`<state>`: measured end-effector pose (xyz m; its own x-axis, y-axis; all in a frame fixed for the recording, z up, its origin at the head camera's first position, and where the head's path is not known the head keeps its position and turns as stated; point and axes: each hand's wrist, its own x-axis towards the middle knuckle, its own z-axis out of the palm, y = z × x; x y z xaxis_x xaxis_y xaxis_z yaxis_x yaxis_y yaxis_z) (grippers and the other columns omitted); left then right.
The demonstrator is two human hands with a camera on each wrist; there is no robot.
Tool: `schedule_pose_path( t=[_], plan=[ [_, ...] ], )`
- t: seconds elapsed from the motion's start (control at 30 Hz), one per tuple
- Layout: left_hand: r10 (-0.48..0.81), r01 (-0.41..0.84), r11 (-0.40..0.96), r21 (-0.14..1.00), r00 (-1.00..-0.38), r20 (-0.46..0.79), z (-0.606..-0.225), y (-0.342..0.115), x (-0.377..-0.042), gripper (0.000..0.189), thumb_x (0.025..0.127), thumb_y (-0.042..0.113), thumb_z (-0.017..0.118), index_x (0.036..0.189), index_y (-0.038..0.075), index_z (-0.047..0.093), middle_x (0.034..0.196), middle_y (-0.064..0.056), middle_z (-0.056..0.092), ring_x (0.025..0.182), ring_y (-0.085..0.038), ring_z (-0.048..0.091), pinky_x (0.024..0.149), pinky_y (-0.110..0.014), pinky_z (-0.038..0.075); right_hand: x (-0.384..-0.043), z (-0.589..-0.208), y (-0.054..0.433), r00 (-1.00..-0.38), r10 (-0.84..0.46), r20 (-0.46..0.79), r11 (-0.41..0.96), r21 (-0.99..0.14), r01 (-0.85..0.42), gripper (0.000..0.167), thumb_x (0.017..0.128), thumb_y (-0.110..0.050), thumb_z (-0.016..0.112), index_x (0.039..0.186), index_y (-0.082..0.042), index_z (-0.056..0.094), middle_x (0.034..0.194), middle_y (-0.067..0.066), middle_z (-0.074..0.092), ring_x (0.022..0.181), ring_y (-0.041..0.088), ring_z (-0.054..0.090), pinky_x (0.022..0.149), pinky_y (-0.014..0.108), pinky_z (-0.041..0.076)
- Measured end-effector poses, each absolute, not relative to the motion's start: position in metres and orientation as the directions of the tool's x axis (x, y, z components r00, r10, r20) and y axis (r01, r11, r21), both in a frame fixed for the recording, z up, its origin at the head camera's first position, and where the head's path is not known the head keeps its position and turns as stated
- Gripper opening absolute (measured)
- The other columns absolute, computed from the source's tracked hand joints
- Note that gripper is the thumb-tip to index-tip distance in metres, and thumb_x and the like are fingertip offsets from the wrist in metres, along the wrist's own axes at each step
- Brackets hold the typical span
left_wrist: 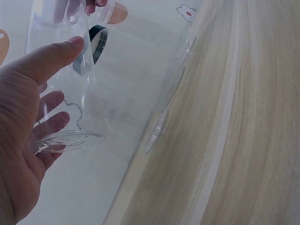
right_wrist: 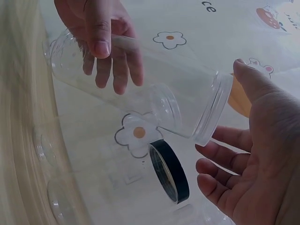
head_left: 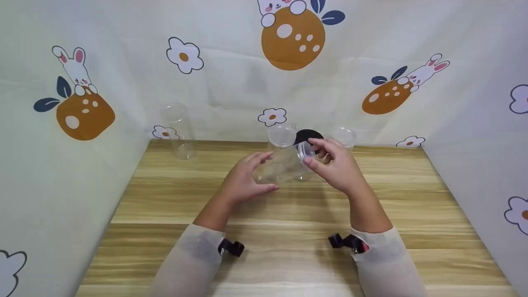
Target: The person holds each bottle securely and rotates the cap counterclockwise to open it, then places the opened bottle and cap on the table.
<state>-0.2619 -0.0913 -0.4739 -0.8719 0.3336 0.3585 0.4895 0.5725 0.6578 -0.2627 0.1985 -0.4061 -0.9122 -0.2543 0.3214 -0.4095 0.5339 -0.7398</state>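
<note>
A clear plastic jar (head_left: 280, 167) lies tilted in the air between both hands, its clear lid (right_wrist: 214, 110) toward the right. My left hand (head_left: 247, 177) grips the jar near its base; in the left wrist view the thumb lies in front and the fingers show through the wall behind. With thumb and fingertips, my right hand (head_left: 336, 167) pinches the lid's rim from opposite sides. Behind the held jar stands another jar with a black lid (head_left: 310, 135), its body largely covered from the head camera.
More clear jars stand along the back of the wood-grain table (head_left: 284, 264): one jar (head_left: 181, 132) at the left, a jar (head_left: 281, 137) near the middle and a jar (head_left: 344, 135) behind the right hand. A patterned cloth (head_left: 231, 90) walls the back and sides.
</note>
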Motion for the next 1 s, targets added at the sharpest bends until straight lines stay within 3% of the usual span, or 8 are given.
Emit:
schedule_pose_path(
  t=[0.4,0.7,0.8,1.0],
  plan=[
    [0.312,0.463,0.537,0.705,-0.886,0.344,-0.474,-0.093,-0.262,0.094,0.074,0.043,0.099,0.156,0.032,0.054,0.148,0.007,0.065,0.137,-0.02,0.061,0.122,-0.051,0.047,-0.259,-0.404,0.207,-0.838,-0.397,0.373,0.388,-0.76,-0.522,0.06,0.091,-0.021,0.087,0.146,-0.027,0.067,0.151,-0.005,0.061,0.116,0.022,0.059,0.092,0.024,0.053],
    [0.32,0.463,0.533,0.708,-0.885,0.337,-0.471,-0.093,-0.262,0.095,0.074,0.042,0.099,0.156,0.029,0.055,0.147,0.007,0.066,0.137,-0.02,0.061,0.122,-0.05,0.047,-0.259,-0.403,0.214,-0.757,-0.497,0.424,0.238,-0.772,-0.589,0.064,0.089,0.0,0.083,0.148,-0.017,0.065,0.161,0.001,0.056,0.141,0.018,0.055,0.108,0.033,0.051],
    [0.319,0.454,0.541,0.708,-0.889,0.327,-0.471,-0.093,-0.262,0.096,0.073,0.044,0.099,0.157,0.029,0.054,0.148,0.007,0.066,0.138,-0.02,0.061,0.123,-0.049,0.046,-0.258,-0.404,0.214,-0.75,-0.502,0.431,0.236,-0.766,-0.598,0.063,0.088,0.001,0.082,0.147,-0.018,0.066,0.161,0.001,0.056,0.141,0.016,0.055,0.108,0.031,0.05],
    [0.312,0.453,0.538,0.711,-0.89,0.331,-0.472,-0.093,-0.261,0.096,0.073,0.045,0.099,0.156,0.03,0.055,0.148,0.008,0.066,0.138,-0.019,0.06,0.123,-0.049,0.046,-0.258,-0.403,0.212,-0.778,-0.464,0.423,0.248,-0.782,-0.572,0.065,0.085,-0.002,0.085,0.146,-0.018,0.067,0.161,0.0,0.055,0.129,0.027,0.059,0.102,0.028,0.051]
  ],
)
